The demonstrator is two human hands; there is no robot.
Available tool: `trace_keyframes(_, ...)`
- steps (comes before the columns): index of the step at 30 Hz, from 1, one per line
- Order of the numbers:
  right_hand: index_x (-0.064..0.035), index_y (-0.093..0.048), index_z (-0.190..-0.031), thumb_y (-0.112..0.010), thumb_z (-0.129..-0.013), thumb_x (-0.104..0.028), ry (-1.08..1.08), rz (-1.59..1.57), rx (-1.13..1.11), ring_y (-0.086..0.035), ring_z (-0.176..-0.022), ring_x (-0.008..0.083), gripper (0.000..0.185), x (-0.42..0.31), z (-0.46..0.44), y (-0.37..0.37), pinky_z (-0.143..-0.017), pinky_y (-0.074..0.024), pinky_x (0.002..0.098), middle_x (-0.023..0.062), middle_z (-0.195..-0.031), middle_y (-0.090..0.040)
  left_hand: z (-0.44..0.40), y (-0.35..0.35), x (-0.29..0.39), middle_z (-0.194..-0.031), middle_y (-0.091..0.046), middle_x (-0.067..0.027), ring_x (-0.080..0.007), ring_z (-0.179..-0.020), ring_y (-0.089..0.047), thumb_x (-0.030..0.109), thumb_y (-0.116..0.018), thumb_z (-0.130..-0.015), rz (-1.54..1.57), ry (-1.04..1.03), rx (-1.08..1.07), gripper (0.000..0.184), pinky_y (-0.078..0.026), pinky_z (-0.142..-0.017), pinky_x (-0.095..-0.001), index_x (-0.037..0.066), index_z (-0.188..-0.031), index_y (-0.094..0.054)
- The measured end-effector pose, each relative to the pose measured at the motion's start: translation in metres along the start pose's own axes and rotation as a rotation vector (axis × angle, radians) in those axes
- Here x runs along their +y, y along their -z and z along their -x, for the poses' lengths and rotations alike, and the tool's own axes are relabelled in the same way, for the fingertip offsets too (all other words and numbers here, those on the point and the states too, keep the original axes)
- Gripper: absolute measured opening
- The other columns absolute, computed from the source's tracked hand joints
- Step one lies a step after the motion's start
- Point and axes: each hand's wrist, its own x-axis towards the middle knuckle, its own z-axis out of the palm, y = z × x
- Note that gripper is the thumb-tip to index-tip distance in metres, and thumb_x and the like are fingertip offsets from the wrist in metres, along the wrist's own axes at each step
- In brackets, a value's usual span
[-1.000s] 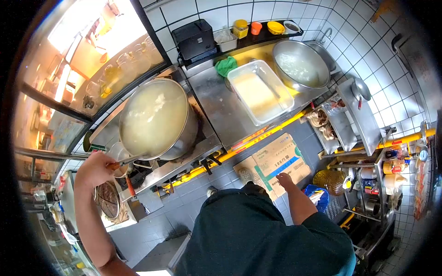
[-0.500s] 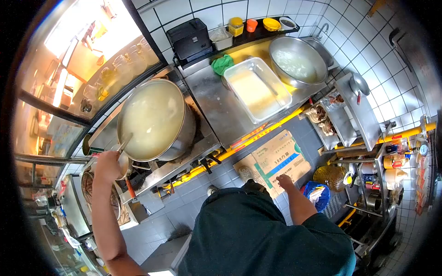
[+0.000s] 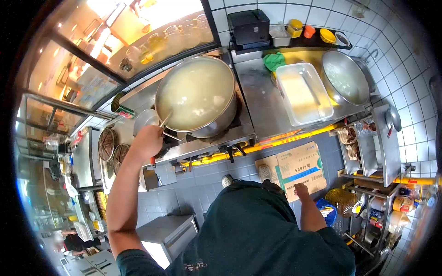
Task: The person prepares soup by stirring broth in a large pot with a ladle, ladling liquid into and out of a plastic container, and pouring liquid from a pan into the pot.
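A large metal pot (image 3: 198, 94) full of cloudy, pale liquid stands on the stove. At its near left rim, my left hand (image 3: 148, 143) is closed round the handle of a utensil (image 3: 166, 120), whose far end is hidden in the liquid. A smaller pan (image 3: 145, 120) sits beside the pot, partly behind that hand. My right hand (image 3: 301, 190) hangs low over a flattened cardboard sheet (image 3: 299, 168) on the floor; its fingers look curled, and whether they hold anything is too small to tell.
Right of the stove, a clear tub (image 3: 304, 94) and a wide metal basin (image 3: 345, 78) stand on the counter. Round strainers (image 3: 107, 145) lie at left. A blue-lined bin (image 3: 327, 212) and a rack (image 3: 375, 211) are at right. Another person (image 3: 78, 243) is far off at lower left.
The view has turned left, so the pot and counter appear further right. My left hand has stayed on the utensil at the pot's rim, and the utensil has shifted in the liquid.
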Motion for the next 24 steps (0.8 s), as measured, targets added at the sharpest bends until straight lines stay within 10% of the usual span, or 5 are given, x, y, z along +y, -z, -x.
trace_keyframes(2, -0.0029, -0.062, -0.096, -0.060, -0.089, -0.025, 0.018, -0.001, -0.043, -0.063, -0.065, 0.0194, 0.023, 0.004, -0.006, 0.003, -0.056, -0.0520, 0.0331, 0.0068, -0.080, -0.059, 0.009, 0.022, 0.006, -0.080, -0.065, -0.0262, -0.0446, -0.079, -0.064, 0.009, -0.060, -0.079, 0.141, 0.084, -0.087, 0.018, -0.050, -0.074, -0.0483, -0.005, -0.088, -0.067)
trace_keyframes(7, -0.0027, -0.063, -0.091, -0.059, -0.091, -0.024, 0.024, 0.028, -0.038, -0.063, -0.065, 0.0189, 0.022, -0.017, -0.003, 0.004, -0.055, -0.0517, 0.0325, 0.0063, -0.076, -0.059, 0.014, 0.026, -0.006, -0.068, -0.060, -0.0045, -0.0078, -0.052, -0.052, 0.008, -0.062, -0.086, 0.706, 0.314, -0.254, 0.022, -0.036, -0.043, -0.0250, -0.004, -0.103, -0.068)
trace_keyframes(24, -0.0037, -0.062, -0.103, -0.062, -0.091, -0.026, -0.019, 0.014, -0.032, -0.060, -0.066, 0.0172, 0.025, -0.035, 0.002, 0.015, -0.056, -0.0496, 0.0324, 0.0054, -0.076, -0.058, 0.079, -0.029, -0.027, -0.084, -0.059, -0.0166, -0.0099, -0.050, -0.045, 0.014, -0.058, -0.093, 1.931, 0.304, -0.182, 0.038, -0.029, -0.031, -0.0171, -0.003, -0.127, -0.055)
